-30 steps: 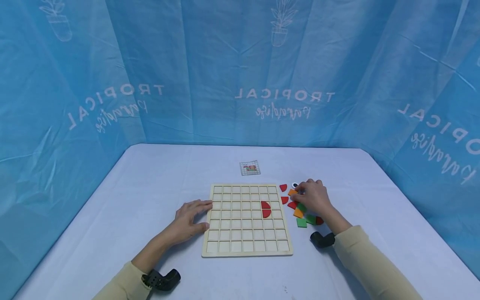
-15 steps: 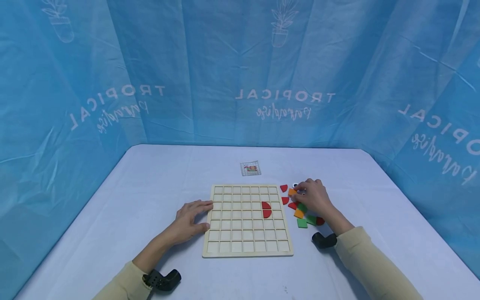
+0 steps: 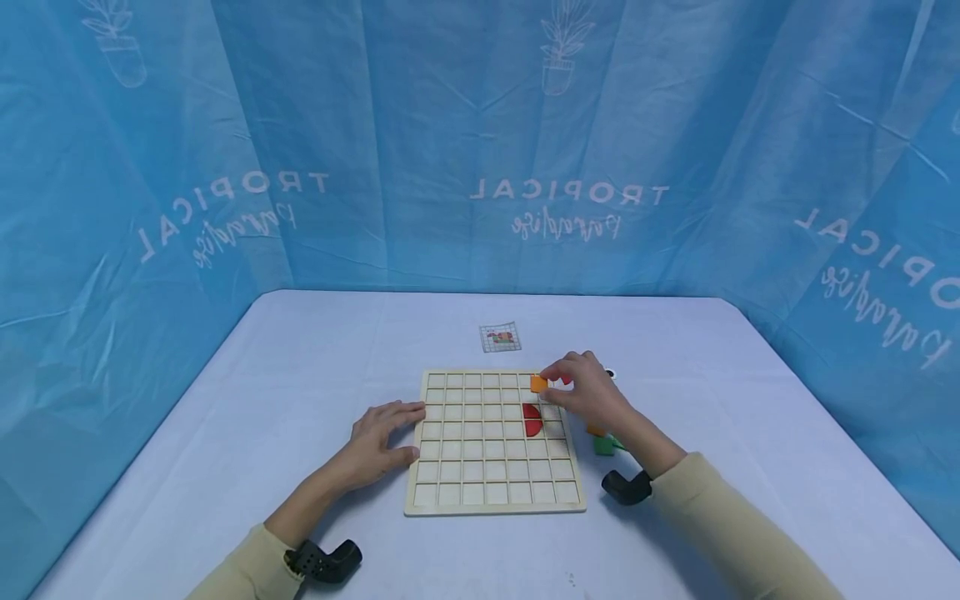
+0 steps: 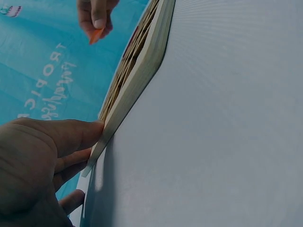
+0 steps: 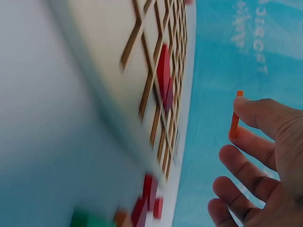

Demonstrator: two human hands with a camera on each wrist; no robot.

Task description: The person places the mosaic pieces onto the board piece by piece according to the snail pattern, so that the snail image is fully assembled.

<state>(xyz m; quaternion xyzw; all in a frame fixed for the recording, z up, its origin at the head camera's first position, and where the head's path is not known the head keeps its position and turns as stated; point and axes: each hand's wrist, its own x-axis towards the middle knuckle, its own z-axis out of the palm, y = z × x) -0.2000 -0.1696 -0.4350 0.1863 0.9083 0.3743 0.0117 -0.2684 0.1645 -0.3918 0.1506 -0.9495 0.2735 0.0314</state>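
Observation:
A wooden grid board (image 3: 495,498) lies on the white table. Two red quarter-round pieces (image 3: 532,420) sit in neighbouring cells toward its right side. My right hand (image 3: 592,392) pinches an orange square tile (image 3: 538,384) between thumb and forefinger, over the board's upper right cells. In the right wrist view the tile (image 5: 236,114) is seen edge-on, the other fingers loosely bent. My left hand (image 3: 378,442) rests against the board's left edge, with fingertips on the rim. The left wrist view has its thumb (image 4: 80,132) against the board's side.
Loose pieces lie right of the board, partly hidden by the right arm: green tiles (image 3: 603,446), an orange one (image 3: 596,431), red ones (image 5: 149,191), and a white eye piece (image 3: 610,373). A small gridded picture card (image 3: 500,337) lies beyond the board. Blue curtains (image 3: 480,150) surround the table.
My right hand has lifted the orange tile from the loose pieces and carried it left over the board. The left hand and the board have stayed in place.

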